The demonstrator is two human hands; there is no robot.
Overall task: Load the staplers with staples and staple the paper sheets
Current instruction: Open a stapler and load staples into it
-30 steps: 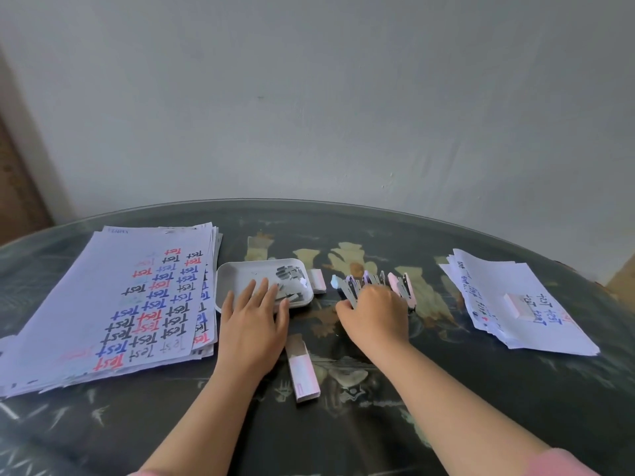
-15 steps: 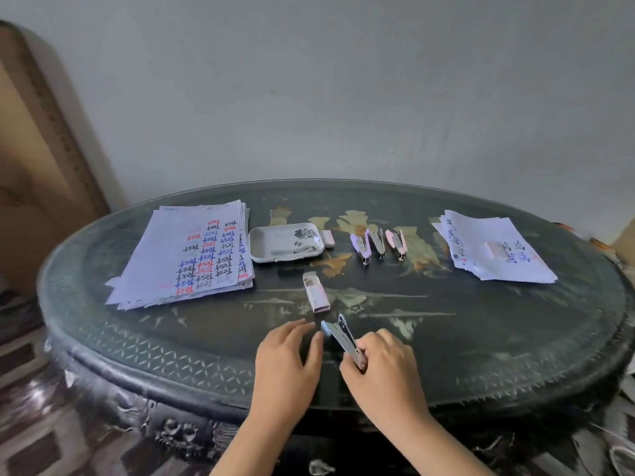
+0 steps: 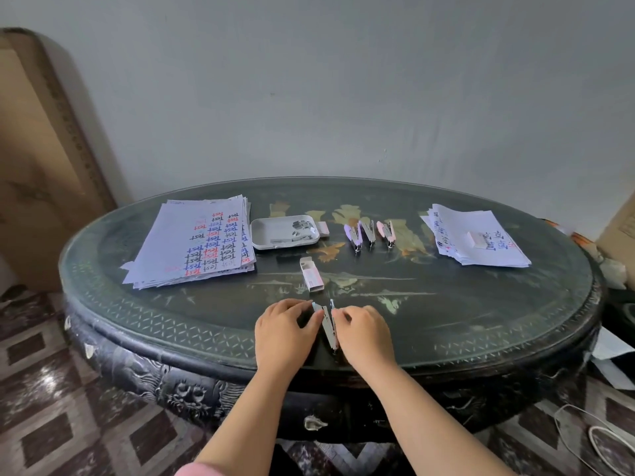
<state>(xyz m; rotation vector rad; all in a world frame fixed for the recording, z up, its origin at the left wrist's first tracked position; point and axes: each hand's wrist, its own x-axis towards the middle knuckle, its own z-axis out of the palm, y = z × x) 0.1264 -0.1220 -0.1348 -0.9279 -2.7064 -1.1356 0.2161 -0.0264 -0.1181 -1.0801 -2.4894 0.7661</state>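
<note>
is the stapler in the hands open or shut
Open: the stapler between the left hand and right hand shows two arms splayed apart.

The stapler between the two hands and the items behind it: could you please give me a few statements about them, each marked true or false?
1. Both hands, left hand and right hand, hold the open stapler near the table's front edge. True.
2. Three more staplers lie in a row behind. True.
3. The white tray is empty. False: staple strips lie in its right part.
4. The small pink box lies inside the tray. False: it lies on the table, in front of the tray.
5. The large paper stack lies left of the tray. True.
</note>
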